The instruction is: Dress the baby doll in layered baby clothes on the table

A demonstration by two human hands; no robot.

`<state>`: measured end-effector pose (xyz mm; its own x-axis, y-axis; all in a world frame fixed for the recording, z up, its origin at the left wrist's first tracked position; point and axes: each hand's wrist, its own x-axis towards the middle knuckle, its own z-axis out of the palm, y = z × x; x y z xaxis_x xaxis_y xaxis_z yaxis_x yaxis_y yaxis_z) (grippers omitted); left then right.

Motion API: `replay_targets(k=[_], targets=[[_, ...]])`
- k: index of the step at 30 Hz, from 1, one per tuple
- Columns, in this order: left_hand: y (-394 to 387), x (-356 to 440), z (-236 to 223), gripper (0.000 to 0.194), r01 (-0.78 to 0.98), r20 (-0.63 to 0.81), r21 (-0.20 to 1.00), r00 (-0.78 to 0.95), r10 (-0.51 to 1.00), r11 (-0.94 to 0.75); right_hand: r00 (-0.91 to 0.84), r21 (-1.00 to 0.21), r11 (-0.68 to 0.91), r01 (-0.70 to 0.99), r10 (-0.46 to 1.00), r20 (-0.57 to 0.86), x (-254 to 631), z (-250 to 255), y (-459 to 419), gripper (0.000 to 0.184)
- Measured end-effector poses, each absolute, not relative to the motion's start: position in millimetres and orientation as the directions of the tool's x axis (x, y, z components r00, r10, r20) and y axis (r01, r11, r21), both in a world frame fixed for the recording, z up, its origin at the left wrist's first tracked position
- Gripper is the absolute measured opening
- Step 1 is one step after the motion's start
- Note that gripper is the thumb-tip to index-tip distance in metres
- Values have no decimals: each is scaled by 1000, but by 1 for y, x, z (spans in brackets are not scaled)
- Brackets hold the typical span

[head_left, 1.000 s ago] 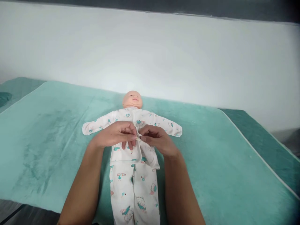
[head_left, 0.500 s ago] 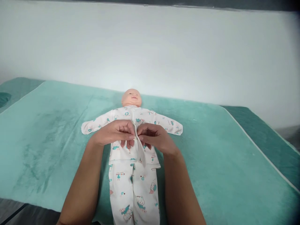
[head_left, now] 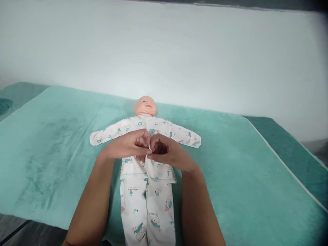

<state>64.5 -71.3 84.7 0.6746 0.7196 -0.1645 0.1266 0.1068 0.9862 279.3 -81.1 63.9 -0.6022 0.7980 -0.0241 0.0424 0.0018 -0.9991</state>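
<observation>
A baby doll (head_left: 145, 106) lies on its back, dressed in a white printed baby shirt (head_left: 161, 172) and matching trousers (head_left: 156, 208). Its sleeves stretch out to both sides. My left hand (head_left: 132, 145) pinches the front edge of the shirt at mid-chest between thumb and fingers. Close against it, my right hand (head_left: 170, 152) is closed on the other side of the same shirt opening. The fingertips of both hands nearly meet and hide the fastening between them. Below my hands the right flap lies over the front.
Under the doll spreads a light green plush cover (head_left: 230, 177) with pale piping and darker green side strips (head_left: 284, 143). A white wall (head_left: 164, 51) rises behind the far edge. Dark floor (head_left: 30, 232) shows at the lower left.
My right hand has shifted slightly left and closer to my left hand. The shirt's lower flap, lifted before, now lies flatter over the front.
</observation>
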Motion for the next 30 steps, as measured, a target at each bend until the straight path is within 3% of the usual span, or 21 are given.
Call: replay_targets(k=[11,18,23,27,29,30], targets=[[-65,55,73,25,-2,-49,997,746,665,76,-623,-999,-29,-28,782,-5,282,57,-78,29],[-63,51,75,21,73,-132,988,850,509,136,-613,-998,-28,-58,790,13,286,55,-76,23],[-66,44,79,24,134,-180,980,913,367,147,-531,-946,2,-323,827,183,294,40,-69,18],[-70,44,79,27,27,-71,994,891,448,104,-415,-862,63,-503,857,305,299,35,-63,22],[-77,50,70,24,-98,40,994,776,630,57,-294,-870,132,-475,908,298,295,33,-63,20],[-82,54,62,22,-197,120,980,637,761,11,-206,-883,184,-431,933,295,291,31,-65,18]])
